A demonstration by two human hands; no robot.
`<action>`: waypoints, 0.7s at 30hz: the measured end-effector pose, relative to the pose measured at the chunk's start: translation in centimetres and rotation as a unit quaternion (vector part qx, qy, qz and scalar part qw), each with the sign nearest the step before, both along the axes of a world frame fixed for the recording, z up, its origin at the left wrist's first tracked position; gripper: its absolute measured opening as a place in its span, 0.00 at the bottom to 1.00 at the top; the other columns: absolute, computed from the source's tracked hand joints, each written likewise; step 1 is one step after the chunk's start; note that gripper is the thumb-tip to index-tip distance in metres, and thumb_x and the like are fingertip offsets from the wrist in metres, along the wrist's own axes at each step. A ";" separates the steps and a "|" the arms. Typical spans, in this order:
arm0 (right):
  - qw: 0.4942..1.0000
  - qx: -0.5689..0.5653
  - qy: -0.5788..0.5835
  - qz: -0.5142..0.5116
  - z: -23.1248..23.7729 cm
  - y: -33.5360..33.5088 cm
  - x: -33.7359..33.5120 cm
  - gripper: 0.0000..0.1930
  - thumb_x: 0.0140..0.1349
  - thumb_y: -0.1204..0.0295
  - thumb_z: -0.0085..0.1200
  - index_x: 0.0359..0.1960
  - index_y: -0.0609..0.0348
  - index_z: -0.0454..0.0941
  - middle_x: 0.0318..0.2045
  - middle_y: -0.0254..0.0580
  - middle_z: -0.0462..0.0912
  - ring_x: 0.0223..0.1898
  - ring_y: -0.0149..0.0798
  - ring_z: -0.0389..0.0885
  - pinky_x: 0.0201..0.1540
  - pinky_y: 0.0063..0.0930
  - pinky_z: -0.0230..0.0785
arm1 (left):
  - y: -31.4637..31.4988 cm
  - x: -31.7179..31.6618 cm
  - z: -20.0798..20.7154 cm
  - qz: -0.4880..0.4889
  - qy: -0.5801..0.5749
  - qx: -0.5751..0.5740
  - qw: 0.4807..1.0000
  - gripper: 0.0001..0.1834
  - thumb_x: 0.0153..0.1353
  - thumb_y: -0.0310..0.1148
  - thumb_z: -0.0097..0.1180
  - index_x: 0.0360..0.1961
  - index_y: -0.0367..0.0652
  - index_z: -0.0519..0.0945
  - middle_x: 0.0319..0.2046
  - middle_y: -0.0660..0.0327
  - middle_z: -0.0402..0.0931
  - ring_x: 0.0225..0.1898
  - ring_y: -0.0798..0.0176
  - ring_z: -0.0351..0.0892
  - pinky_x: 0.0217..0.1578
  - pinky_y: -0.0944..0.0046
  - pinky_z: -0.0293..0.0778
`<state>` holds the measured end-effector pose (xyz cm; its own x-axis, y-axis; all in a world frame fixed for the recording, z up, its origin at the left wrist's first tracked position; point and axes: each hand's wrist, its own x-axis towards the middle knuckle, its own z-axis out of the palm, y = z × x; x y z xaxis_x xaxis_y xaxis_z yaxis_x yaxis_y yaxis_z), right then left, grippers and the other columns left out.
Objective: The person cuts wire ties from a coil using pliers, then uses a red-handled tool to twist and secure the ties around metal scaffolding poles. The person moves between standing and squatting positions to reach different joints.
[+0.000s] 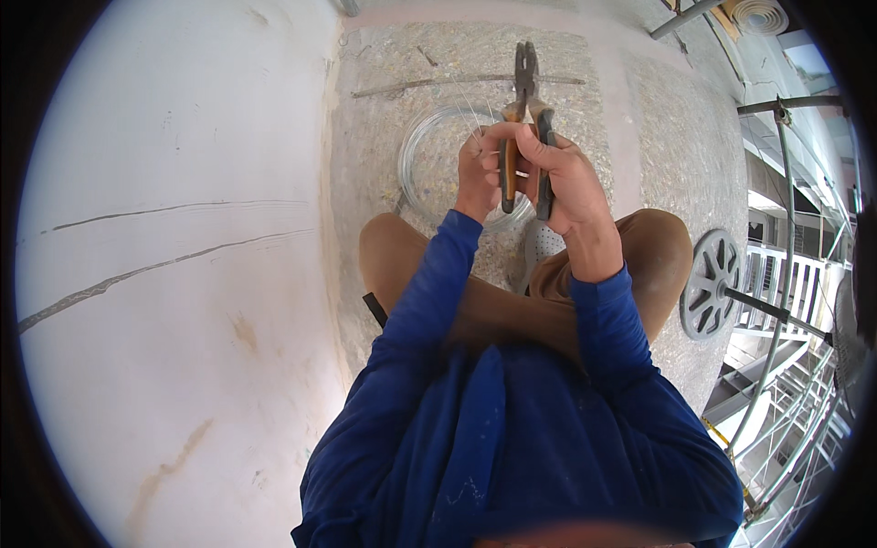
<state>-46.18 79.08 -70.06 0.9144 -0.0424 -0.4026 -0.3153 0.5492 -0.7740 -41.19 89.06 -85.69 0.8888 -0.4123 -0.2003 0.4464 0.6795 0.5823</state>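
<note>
My right hand (574,181) is wrapped round the handles of a pair of combination pliers (525,96) with orange and black grips. The pliers' jaws point away from me, and the handles stand slightly apart. Close beside it, my left hand (475,178) is closed, with thin strands of wire (470,108) rising out of its fingertips. Its fingers are partly hidden, and they nearly meet the near handle. Below both hands a coil of silvery wire (408,169) lies on the speckled floor, partly covered by my left hand and forearm.
A white wall (183,164) with dark cracks runs along my left. A thin rod (402,89) lies on the floor beyond the coil. To my right stands a grey round slotted base (711,285) on a pole, with metal pipes (787,210) and white railings (786,283) past it.
</note>
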 end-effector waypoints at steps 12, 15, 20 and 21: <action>0.891 -0.428 -0.010 -0.149 -8.5 1.8 -3.1 0.14 0.65 0.71 0.70 0.49 0.66 0.88 0.30 0.32 0.84 0.31 0.25 0.76 0.36 0.24 0.68 | 1.3 3.5 4.0 0.071 0.022 -0.023 0.997 0.14 0.83 0.44 0.49 0.39 0.49 0.71 0.27 0.67 0.65 0.26 0.69 0.62 0.27 0.64 0.66; 0.869 -0.453 -0.007 -0.198 -9.3 2.1 -3.3 0.13 0.64 0.72 0.70 0.48 0.64 0.89 0.29 0.36 0.84 0.30 0.26 0.77 0.35 0.24 0.69 | 1.9 4.1 4.1 0.112 0.024 -0.040 0.993 0.15 0.83 0.45 0.49 0.38 0.49 0.71 0.27 0.67 0.65 0.26 0.69 0.61 0.27 0.64 0.65; 0.956 -0.228 0.033 -0.179 -10.8 4.2 -3.3 0.15 0.67 0.72 0.69 0.50 0.72 0.86 0.31 0.38 0.86 0.32 0.32 0.82 0.36 0.26 0.74 | 2.7 5.3 5.2 0.154 0.018 -0.050 0.987 0.15 0.82 0.45 0.49 0.38 0.49 0.72 0.28 0.68 0.65 0.29 0.67 0.62 0.31 0.62 0.65; 0.967 -0.186 0.037 -0.171 -11.0 4.6 -3.4 0.15 0.67 0.72 0.69 0.50 0.71 0.86 0.32 0.38 0.86 0.32 0.33 0.82 0.36 0.26 0.74 | 2.8 5.5 5.5 0.159 0.013 -0.053 0.986 0.15 0.82 0.45 0.49 0.38 0.48 0.72 0.28 0.68 0.65 0.29 0.67 0.62 0.31 0.62 0.65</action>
<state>-49.55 83.71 -81.05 0.7906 -0.4920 -0.3645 -0.2261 0.3186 -0.9205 -35.74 91.86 -80.22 0.9717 -0.1344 -0.1945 0.2151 0.8439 0.4915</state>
